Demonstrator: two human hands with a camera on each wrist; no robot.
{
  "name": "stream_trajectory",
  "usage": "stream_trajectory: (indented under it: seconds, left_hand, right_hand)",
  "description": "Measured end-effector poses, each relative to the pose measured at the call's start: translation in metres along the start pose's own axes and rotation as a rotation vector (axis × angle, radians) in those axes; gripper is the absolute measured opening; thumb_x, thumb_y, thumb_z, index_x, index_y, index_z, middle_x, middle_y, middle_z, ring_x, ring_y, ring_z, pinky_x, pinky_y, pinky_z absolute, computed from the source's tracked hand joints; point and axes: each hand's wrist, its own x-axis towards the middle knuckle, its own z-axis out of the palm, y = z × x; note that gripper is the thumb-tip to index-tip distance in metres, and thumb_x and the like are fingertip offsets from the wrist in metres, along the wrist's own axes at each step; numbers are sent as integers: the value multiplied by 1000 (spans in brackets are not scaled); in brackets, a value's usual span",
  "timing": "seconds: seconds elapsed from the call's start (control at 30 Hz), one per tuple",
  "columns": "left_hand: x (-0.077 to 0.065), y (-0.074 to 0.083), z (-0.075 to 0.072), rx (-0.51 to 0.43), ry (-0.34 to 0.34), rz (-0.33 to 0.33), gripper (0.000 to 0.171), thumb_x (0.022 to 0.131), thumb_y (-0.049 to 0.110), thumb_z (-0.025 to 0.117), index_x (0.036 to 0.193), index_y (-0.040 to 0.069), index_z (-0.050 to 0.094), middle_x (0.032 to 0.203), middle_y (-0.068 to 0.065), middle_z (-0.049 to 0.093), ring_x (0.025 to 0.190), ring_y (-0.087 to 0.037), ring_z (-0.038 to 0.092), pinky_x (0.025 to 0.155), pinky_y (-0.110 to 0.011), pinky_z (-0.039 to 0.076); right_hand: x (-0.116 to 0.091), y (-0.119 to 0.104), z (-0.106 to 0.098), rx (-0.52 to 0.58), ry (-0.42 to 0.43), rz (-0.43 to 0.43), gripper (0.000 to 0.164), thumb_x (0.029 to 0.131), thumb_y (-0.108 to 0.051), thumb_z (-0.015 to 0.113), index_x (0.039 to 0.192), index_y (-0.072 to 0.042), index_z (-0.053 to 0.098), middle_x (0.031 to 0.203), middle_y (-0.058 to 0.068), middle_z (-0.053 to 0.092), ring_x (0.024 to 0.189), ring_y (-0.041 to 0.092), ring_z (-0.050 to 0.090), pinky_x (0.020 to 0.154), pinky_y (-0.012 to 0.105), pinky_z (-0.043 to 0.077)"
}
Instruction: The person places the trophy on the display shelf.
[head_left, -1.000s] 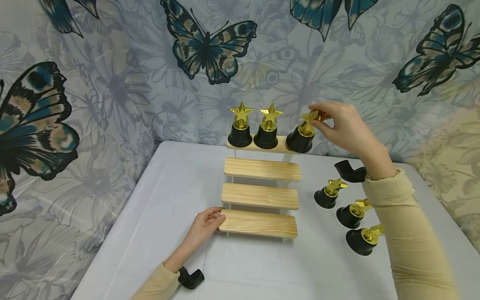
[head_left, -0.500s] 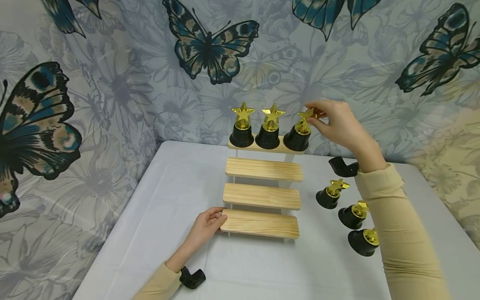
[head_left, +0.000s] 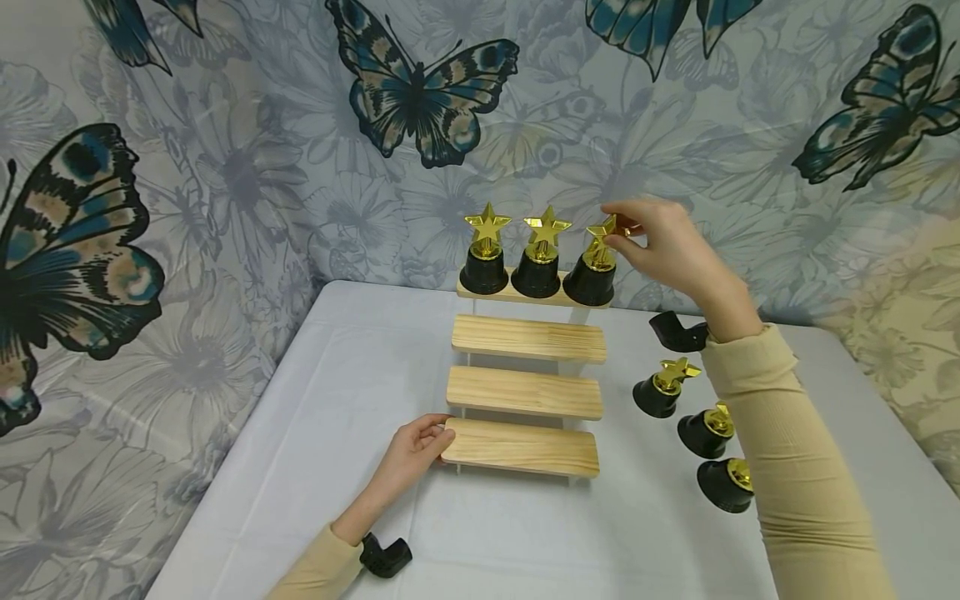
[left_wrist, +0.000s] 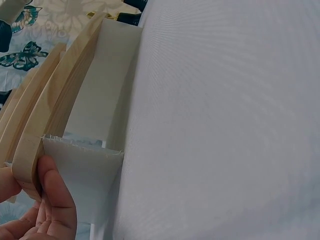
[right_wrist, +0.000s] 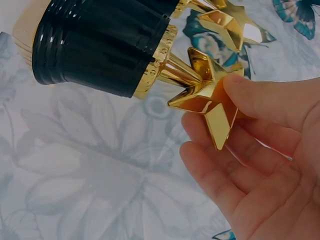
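At the top step of a wooden tiered stand point(head_left: 525, 337), my right hand point(head_left: 660, 246) pinches the star of a gold star trophy point(head_left: 590, 282). Its black base sits at the right end of that step, nearly upright. In the right wrist view, thumb and fingers hold the trophy's gold star point(right_wrist: 215, 100). Two more star trophies, a left one point(head_left: 483, 271) and a middle one point(head_left: 536, 273), stand beside it. My left hand point(head_left: 412, 450) grips the left end of the lowest step; in the left wrist view its fingers point(left_wrist: 57, 192) curl under the board point(left_wrist: 55, 105).
Right of the stand, three more star trophies point(head_left: 655, 397) stand on the white tablecloth point(head_left: 300, 450), the nearest partly behind my right sleeve. Black wrist mounts point(head_left: 386, 556) show at both wrists. A butterfly-patterned backdrop point(head_left: 247, 208) rises behind the table.
My right hand has moved left with the trophy, bringing it closer to the middle one and more upright on the top step. The left hand keeps its grip on the lowest step.
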Motion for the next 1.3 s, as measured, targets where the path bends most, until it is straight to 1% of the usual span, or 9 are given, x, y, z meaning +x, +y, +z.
stream_trajectory:
  seconds: [0.57, 0.67, 0.83, 0.97, 1.1, 1.2, 1.3]
  left_hand:
    - [1, 0, -1, -7, -3, 0, 39, 94, 7, 54, 124, -16, 46, 87, -10, 60, 65, -11, 57, 65, -37, 53]
    - [1, 0, -1, -3, -3, 1, 38, 94, 7, 54, 124, -16, 46, 87, -10, 60, 65, -12, 57, 65, -37, 53]
    - [1, 0, -1, -1, -6, 8, 39, 94, 6, 54, 124, -16, 45, 87, -10, 59, 66, -11, 57, 65, -36, 53]
    - [0, 0, -1, 1, -10, 7, 39, 94, 6, 53, 125, -16, 45, 87, -10, 59, 66, -10, 57, 65, -36, 53]
    - [0, -2, 0, -8, -5, 12, 38, 94, 6, 54, 124, -17, 45, 86, -10, 59, 65, -9, 57, 64, -35, 53]
    - [4, -12, 0, -18, 3, 16, 39, 94, 6, 55, 124, -17, 45, 86, -10, 59, 65, -10, 57, 63, -35, 53]
    - [8, -24, 0, -13, 8, 14, 41, 94, 8, 56, 125, -16, 45, 87, -9, 59, 65, -10, 57, 62, -33, 53]
  right_hand:
    - [1, 1, 5, 20, 35, 11, 39, 87, 1, 62, 125, 8, 52, 102, 23, 61, 91, 36, 59, 82, 46, 49]
    - [1, 1, 4, 24, 26, 14, 44, 87, 0, 62, 129, 7, 49, 105, 23, 60, 95, 36, 57, 83, 47, 48]
    - [-3, 3, 4, 18, 39, 6, 54, 87, -3, 63, 136, 3, 42, 119, 24, 55, 108, 38, 51, 85, 49, 45]
    - [-18, 5, 2, -3, 107, -21, 56, 86, -1, 64, 137, 0, 41, 123, 23, 51, 111, 38, 48, 85, 51, 43]
    - [-40, 6, -1, -23, 192, -51, 59, 83, 3, 66, 137, -2, 43, 122, 21, 52, 110, 35, 48, 84, 50, 43]
    - [-60, 8, -2, -32, 238, -57, 60, 81, 6, 67, 136, -3, 45, 120, 19, 54, 108, 34, 49, 83, 49, 42]
    - [-81, 12, -1, -44, 258, -57, 61, 78, 8, 68, 134, -3, 47, 118, 19, 55, 107, 36, 50, 82, 50, 42]
